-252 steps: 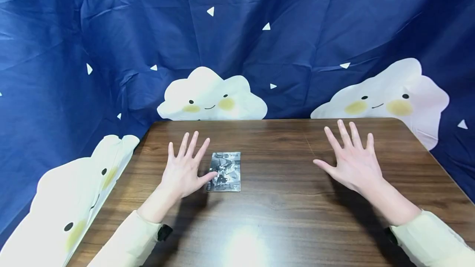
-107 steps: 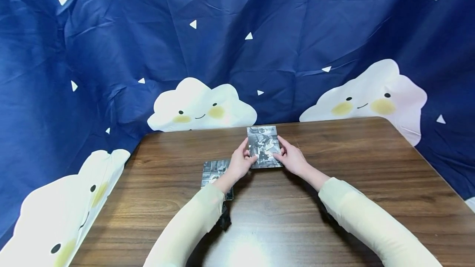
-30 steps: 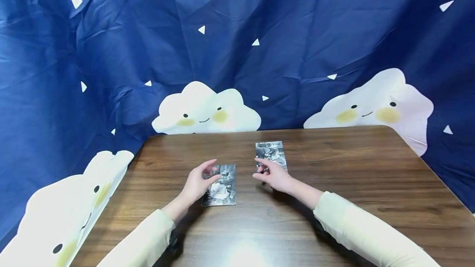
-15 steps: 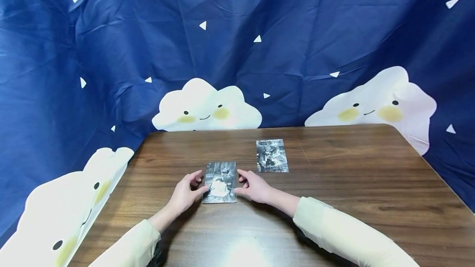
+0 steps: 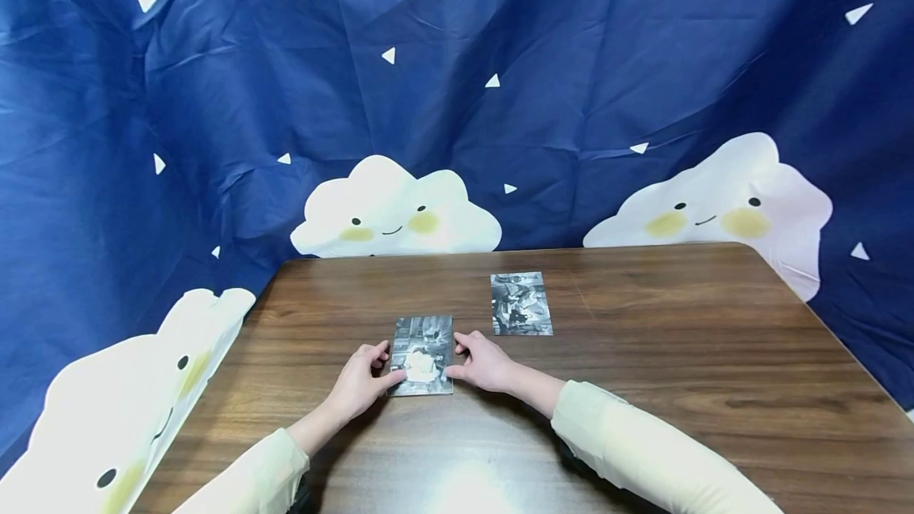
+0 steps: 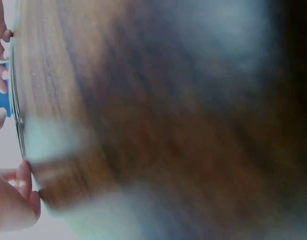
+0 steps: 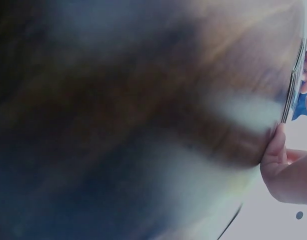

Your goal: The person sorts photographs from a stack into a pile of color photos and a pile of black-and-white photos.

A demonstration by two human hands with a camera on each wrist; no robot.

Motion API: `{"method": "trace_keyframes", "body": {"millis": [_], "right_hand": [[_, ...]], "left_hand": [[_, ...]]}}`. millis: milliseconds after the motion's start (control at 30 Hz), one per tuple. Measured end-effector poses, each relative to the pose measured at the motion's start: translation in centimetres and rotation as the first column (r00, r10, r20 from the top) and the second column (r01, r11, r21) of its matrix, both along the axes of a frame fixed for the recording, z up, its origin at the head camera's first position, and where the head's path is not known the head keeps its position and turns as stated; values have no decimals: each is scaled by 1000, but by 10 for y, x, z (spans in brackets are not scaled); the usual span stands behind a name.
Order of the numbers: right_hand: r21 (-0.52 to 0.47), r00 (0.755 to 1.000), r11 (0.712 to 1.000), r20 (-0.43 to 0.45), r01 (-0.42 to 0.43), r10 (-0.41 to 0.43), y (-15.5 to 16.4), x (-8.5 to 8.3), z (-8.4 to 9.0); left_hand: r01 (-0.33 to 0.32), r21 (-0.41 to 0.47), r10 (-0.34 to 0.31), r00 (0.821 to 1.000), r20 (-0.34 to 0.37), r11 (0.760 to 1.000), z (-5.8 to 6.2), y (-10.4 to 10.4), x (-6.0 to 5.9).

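Note:
A small stack of black-and-white photo cards (image 5: 427, 335) lies on the brown table, left of centre. My left hand (image 5: 360, 379) grips its left edge, fingers curled against the side and the thumb over the top card's lower left. On the opposite side my right hand (image 5: 488, 363) holds the right edge, its thumb by the lower right corner. Seen edge-on in both wrist views, the stack (image 6: 14, 95) shows several thin layers with fingertips at its ends. A single photo card (image 5: 521, 304) lies apart, farther back and to the right, with neither hand on it.
The wood-grain table (image 5: 678, 355) extends well to the right of the hands. Behind it and on the left hangs a blue curtain (image 5: 543, 125) with white clouds. A bright glare spot (image 5: 471, 486) lies near the front. Both wrist views are largely blurred.
Both hands were spread open at first, then held one photo card together. That card now lies back right. The right hand has moved left from it, and both hands have closed in on the stack.

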State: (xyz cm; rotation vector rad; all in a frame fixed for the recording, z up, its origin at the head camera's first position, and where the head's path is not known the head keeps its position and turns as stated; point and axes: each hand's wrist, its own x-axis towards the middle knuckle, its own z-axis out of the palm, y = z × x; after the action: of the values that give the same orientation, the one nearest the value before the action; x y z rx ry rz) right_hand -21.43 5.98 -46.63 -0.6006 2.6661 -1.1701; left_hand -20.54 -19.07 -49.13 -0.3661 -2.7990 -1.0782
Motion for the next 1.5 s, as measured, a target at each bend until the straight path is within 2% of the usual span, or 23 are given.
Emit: {"method": "trace_keyframes", "body": {"millis": [433,567,1000,1133,1333,1500], "right_hand": [[26,999,999,-29,-30,31,-4,-4,0],[27,999,999,-40,-34,35,-5,-5,-1],[21,1000,1000,-24,-2,3,-6,-5,-1],[19,1000,1000,-18,21,-21,-6,-6,-4],[-6,999,999,14,45,-45,-6,-8,-6],[-57,997,997,61,45,-41,-4,-9,-5]], "left_hand": [[-21,25,19,998,55,999,0,2,3],[-22,27,20,999,50,999,-1,3,3],[-34,52,31,997,69,998,3,7,5],[-36,62,33,998,48,997,6,9,6],[-48,144,44,999,29,988,9,10,3],[-53,240,36,997,73,969,11,14,2]]}}
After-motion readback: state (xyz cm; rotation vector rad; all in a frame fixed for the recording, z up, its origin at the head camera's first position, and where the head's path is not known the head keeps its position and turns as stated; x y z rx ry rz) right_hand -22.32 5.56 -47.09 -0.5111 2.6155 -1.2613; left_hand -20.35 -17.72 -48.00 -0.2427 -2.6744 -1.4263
